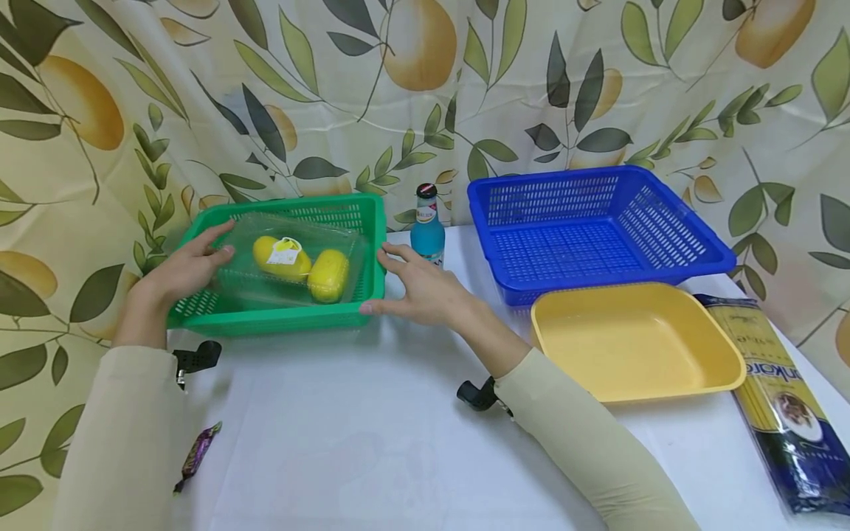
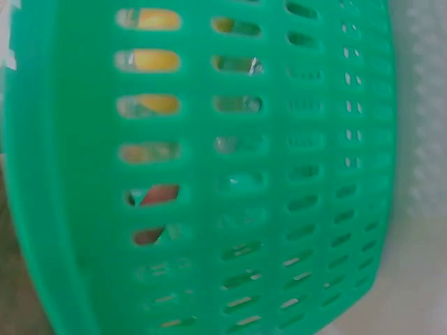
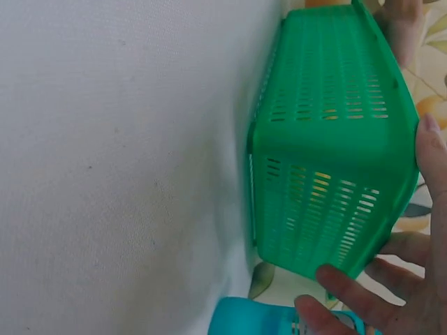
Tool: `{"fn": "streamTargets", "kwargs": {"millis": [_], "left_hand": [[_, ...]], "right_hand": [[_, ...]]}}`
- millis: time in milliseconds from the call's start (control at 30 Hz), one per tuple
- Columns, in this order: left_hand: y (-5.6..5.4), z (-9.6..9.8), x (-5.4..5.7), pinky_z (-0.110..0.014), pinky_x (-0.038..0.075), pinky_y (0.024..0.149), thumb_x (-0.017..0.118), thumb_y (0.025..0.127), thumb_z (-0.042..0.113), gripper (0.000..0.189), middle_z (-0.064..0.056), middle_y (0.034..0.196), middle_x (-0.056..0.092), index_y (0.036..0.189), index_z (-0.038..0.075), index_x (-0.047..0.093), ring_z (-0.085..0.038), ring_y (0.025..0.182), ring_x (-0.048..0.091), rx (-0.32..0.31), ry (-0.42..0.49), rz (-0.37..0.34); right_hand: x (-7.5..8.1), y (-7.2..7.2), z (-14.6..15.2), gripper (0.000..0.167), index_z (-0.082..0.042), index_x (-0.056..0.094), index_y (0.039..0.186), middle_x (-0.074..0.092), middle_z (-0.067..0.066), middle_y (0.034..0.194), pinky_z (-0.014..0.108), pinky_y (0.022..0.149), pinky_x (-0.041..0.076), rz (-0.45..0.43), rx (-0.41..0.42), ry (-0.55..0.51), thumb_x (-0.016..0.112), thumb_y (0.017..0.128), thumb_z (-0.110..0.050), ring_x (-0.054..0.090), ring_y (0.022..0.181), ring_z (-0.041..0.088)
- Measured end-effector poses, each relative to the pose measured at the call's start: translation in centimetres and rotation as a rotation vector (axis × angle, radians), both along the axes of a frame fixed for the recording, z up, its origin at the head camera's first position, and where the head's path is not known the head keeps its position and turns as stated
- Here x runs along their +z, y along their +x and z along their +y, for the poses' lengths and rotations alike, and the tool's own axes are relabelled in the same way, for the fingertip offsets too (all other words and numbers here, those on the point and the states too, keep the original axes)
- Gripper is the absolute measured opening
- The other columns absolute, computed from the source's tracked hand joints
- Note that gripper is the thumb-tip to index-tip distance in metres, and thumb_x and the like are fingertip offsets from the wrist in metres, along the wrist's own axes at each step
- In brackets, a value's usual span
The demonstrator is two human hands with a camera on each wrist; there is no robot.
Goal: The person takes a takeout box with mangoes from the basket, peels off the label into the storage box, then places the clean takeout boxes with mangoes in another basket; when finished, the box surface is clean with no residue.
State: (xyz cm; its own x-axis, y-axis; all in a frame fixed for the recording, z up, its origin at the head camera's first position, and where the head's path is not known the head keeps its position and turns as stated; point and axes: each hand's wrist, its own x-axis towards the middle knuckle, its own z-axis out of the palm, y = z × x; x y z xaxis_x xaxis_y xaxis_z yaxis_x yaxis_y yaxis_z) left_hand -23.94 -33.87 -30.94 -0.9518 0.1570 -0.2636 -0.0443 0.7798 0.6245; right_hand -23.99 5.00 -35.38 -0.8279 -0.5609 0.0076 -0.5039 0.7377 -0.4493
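A green basket (image 1: 285, 318) sits on the table at the left, holding a clear plastic box (image 1: 265, 295) with two yellow fruits (image 1: 328, 276), one bearing a white label (image 1: 284, 256). My left hand (image 1: 182, 269) reaches over the basket's left end, its fingertips right at the box's edge in the head view. At the opposite end, my right hand (image 1: 425, 291) touches the basket's rim with spread, fairly straight fingers. In the right wrist view, the thumb (image 3: 433, 150) lies along the rim and the fingers (image 3: 356, 292) reach beside the end wall.
A blue bottle (image 1: 428, 234) stands just behind my right hand. To the right are a blue basket (image 1: 564, 284), a yellow tub (image 1: 637, 346) and a spaghetti pack (image 1: 783, 405). A purple-wrapped candy (image 1: 197, 457) lies near my left forearm. A patterned curtain (image 1: 518, 96) hangs behind.
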Motion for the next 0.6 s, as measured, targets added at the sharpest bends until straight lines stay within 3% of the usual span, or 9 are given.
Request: {"fn": "streamTargets", "kwargs": {"millis": [167,333,600], "left_hand": [[0.3,0.5,0.8,-0.076,0.019,0.113,0.024,0.11,0.052,0.069,-0.04,0.16,0.021,0.166,0.026,-0.004,-0.06,0.144,0.025,0.03,-0.064,0.09],[0.9,1.0,1.7,-0.078,0.014,0.113,0.023,0.11,0.048,0.067,-0.033,0.166,0.012,0.167,0.022,-0.002,-0.061,0.148,0.015,0.073,-0.079,0.175],[1.6,2.0,3.0,-0.078,0.021,0.109,0.025,0.109,0.051,0.067,-0.034,0.164,0.02,0.167,0.026,0.001,-0.06,0.143,0.025,0.083,-0.054,0.247]], "right_hand": [[-0.1,-0.1,0.0,0.102,-0.022,0.027,0.164,0.017,-0.006,0.172,0.069,0.102,0.046,-0.005,0.007,-0.005,0.061,0.085,-0.078,0.035,0.152,0.029],[-0.3,0.1,0.0,0.102,-0.021,0.026,0.164,0.015,-0.005,0.172,0.068,0.102,0.046,-0.008,0.013,-0.018,0.062,0.087,-0.076,0.035,0.152,0.031],[-0.6,0.4,0.4,0.099,-0.017,0.016,0.166,0.009,-0.001,0.174,0.061,0.109,0.045,-0.031,0.045,-0.064,0.055,0.094,-0.072,0.03,0.154,0.03]]}}
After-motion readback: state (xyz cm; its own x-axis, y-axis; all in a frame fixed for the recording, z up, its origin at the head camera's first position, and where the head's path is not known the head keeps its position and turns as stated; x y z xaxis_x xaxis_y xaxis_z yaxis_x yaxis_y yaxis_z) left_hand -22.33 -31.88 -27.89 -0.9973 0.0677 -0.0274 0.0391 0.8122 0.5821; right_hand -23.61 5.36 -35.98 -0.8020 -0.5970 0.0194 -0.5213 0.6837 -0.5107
